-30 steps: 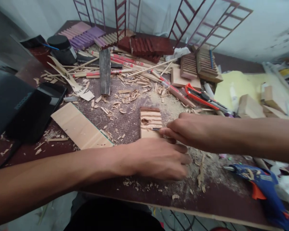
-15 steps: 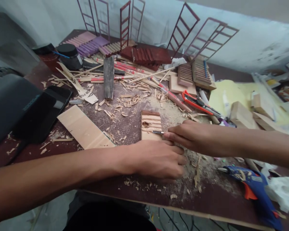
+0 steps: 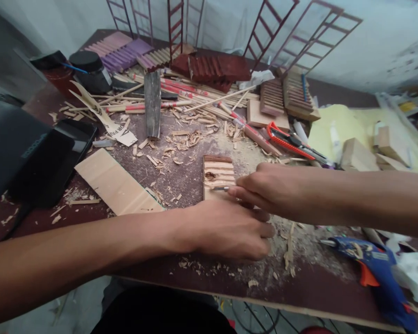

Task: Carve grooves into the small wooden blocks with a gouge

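Note:
A small grooved wooden block lies on the dark table amid sawdust and shavings. My right hand is closed round a thin cutting tool whose metal blade tip rests on the block's lower grooves. My left hand lies just in front of the block, fingers curled and pressed down at its near edge, holding it steady.
A blue glue gun lies at the right front. A red utility knife, a flat wood plank, a black tablet, a dark jar, stacked slatted pieces and thin frames against the wall crowd the table.
My right hand has pushed the blade a little to the left along the block's groove. The left hand stays put; the view shifted slightly.

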### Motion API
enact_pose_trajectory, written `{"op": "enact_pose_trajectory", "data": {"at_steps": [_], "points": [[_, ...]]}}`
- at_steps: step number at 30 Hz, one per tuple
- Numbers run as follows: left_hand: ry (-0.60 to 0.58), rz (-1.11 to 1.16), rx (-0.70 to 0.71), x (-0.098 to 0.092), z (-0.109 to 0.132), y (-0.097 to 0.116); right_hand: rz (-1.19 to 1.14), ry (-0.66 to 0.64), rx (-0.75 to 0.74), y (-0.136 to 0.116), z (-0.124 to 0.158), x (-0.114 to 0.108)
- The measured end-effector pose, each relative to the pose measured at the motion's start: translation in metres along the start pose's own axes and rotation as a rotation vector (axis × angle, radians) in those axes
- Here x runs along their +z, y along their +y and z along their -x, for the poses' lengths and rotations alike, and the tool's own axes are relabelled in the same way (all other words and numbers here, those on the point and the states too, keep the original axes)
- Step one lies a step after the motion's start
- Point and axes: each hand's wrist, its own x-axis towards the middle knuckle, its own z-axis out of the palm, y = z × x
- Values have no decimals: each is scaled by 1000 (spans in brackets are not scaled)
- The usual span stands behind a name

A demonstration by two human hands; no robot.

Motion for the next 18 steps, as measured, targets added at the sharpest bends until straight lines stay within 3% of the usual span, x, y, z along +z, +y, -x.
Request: {"op": "enact_pose_trajectory", "data": {"at_steps": [2, 5, 7, 12, 18], "points": [[12, -23, 38, 1, 1, 0, -19, 95, -6, -6, -2, -13], [74, -35, 75, 3, 2, 0, 196, 237, 53, -6, 4, -30], [107, -34, 64, 4, 4, 0, 382, 224, 165, 4, 12, -32], [115, -56, 35, 8, 4, 1, 404, 173, 181, 34, 34, 2], [137, -44, 36, 8, 3, 2, 334, 182, 143, 35, 34, 30]]}}
